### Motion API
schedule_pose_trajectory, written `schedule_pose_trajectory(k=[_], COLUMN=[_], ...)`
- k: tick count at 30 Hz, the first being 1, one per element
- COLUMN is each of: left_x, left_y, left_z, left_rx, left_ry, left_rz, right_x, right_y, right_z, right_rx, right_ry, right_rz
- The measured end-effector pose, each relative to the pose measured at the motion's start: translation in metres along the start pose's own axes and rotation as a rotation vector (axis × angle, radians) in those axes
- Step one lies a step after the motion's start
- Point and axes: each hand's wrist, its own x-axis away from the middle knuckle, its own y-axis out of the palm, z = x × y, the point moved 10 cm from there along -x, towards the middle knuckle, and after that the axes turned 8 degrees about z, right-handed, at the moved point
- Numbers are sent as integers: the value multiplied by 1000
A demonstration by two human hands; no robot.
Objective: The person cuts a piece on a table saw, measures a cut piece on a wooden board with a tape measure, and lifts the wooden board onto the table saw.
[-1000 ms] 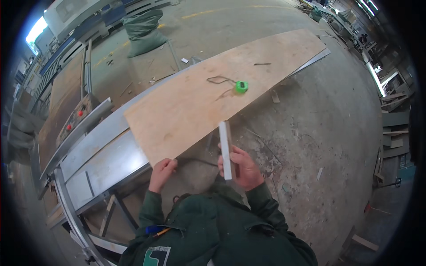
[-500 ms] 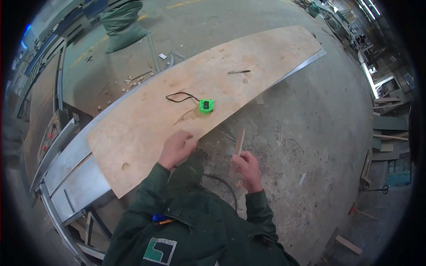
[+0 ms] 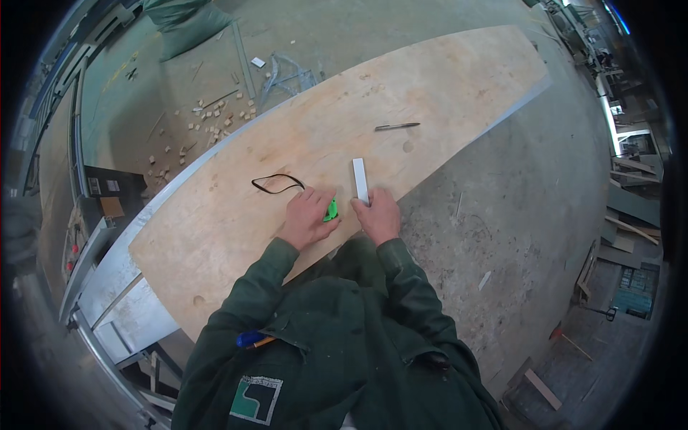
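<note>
My left hand (image 3: pixel 308 218) is closed over a bright green tape measure (image 3: pixel 331 211), mostly covering it. The tape's black wrist strap loops out onto the plywood sheet (image 3: pixel 229 244) beyond my fingers. In my right hand (image 3: pixel 380 216) I grip the near end of a short, flat strip (image 3: pixel 360 178), its white face up. The strip points away from me, low over the sheet or resting on it; I cannot tell which. Farther off to the right, a slim pen (image 3: pixel 397 127) lies on the plywood.
Beneath the plywood is a metal-topped table (image 3: pixel 118 304), its frame at the lower left. Small wood blocks (image 3: pixel 208 129) litter the floor beyond, near transparent plastic (image 3: pixel 290 77) and a green sack (image 3: pixel 185 27). Board offcuts (image 3: pixel 634 229) are stacked at far right.
My left hand has moved onto the tape measure and closed on it. My right hand has brought the strip from beside the sheet to over it, turning its white face up.
</note>
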Motion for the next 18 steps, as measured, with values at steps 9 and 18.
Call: schedule_pose_trajectory(k=[9,18], left_x=[33,42], left_y=[2,-6], left_z=[3,-34], left_rx=[906,519], left_ry=[-627,-730], left_rz=[-134,-302], right_x=[57,3], right_y=[10,-8], right_z=[-47,32], right_rx=[-1132,-1250], right_ry=[649,746], right_rz=[-866,-792])
